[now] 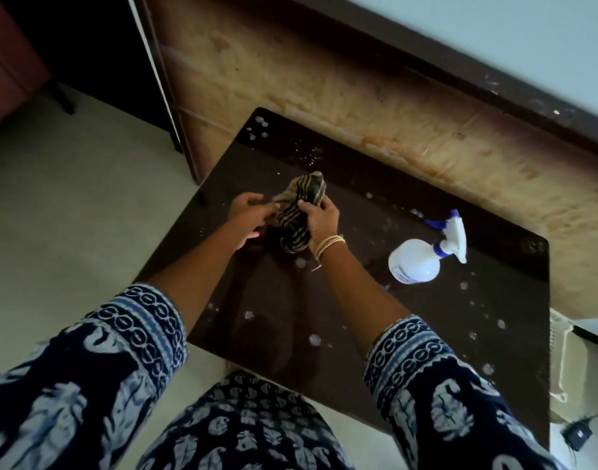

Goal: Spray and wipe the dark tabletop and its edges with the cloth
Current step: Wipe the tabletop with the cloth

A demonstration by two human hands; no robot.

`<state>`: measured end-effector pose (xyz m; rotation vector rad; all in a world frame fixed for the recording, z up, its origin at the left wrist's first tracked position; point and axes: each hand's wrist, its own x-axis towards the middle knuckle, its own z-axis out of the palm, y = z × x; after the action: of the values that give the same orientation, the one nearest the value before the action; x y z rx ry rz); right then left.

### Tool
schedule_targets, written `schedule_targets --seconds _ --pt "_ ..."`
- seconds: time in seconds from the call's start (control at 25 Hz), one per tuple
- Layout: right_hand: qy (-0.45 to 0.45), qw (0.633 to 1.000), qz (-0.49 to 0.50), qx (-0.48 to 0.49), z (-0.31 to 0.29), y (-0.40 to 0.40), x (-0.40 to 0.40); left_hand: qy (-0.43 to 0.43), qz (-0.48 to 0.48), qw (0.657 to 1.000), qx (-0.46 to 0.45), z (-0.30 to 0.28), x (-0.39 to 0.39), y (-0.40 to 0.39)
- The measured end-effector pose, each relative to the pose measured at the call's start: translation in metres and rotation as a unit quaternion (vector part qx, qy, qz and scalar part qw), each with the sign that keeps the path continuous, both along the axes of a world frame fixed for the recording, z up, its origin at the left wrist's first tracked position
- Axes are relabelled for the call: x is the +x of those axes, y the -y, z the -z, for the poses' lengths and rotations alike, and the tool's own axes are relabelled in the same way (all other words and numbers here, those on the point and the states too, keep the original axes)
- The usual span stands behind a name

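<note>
A striped brown cloth (299,206) is bunched up above the middle of the dark tabletop (375,320). My right hand (319,220) grips the cloth from the right, fingers curled round it. My left hand (248,217) pinches the cloth's left edge with its fingertips. A white spray bottle (423,256) with a blue and white trigger head lies on its side on the tabletop, to the right of my hands. Water droplets and wet spots are scattered over the tabletop.
A worn wooden board (358,83) leans against the wall behind the table. A dark cabinet (114,62) stands at the back left. Pale floor (70,215) lies to the left. A black adapter (577,434) with a cable sits on the floor at the lower right.
</note>
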<state>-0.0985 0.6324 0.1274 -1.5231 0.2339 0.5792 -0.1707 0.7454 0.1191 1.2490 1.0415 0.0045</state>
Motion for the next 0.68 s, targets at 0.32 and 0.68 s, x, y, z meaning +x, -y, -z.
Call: schedule_targets --seconds 0.32,0.68 --pt "0.338 0.767 -0.290 -0.463 0.018 -0.073 0.052 -0.118 0.159 0.893 0.404 0.044 0.029 -0.104" --pt "0.479 0.601 -0.390 -0.507 0.114 -0.081 0.065 -0.107 0.186 0.899 0.381 0.101 0.064 -0.158"
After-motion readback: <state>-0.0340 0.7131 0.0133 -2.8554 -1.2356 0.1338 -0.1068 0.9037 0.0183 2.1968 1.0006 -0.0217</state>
